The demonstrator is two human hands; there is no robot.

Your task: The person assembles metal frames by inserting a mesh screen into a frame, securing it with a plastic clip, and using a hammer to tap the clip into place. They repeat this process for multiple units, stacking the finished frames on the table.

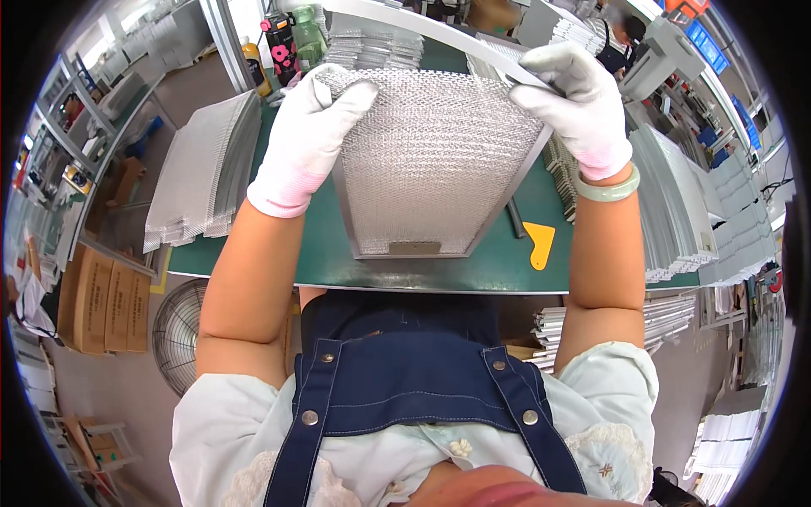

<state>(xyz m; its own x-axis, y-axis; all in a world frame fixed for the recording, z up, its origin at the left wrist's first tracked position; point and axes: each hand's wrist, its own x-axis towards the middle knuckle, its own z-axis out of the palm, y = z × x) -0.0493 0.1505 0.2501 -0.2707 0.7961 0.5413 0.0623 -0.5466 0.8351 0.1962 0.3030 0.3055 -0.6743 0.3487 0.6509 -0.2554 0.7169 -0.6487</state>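
A silver metal mesh filter panel (435,169) stands tilted on the green bench, with a thin metal frame along its sides and near edge. My left hand (314,139), in a white glove, is closed on the mesh at its far left corner. At the far right corner my gloved right hand (583,106) pinches where the frame and a pale metal strip (431,27) meet. That strip slants away from there to the far left; its exact joint is hidden by my fingers. To the right of the panel lie a yellow scraper (539,245) and a dark-handled tool (514,218).
Mesh sheets (207,169) are stacked on the bench's left, with another mesh stack (376,46) behind. Framed panels (667,203) pile up at the right. Bottles (280,46) stand at the back left. Below are a floor fan (179,334) and cartons (106,296).
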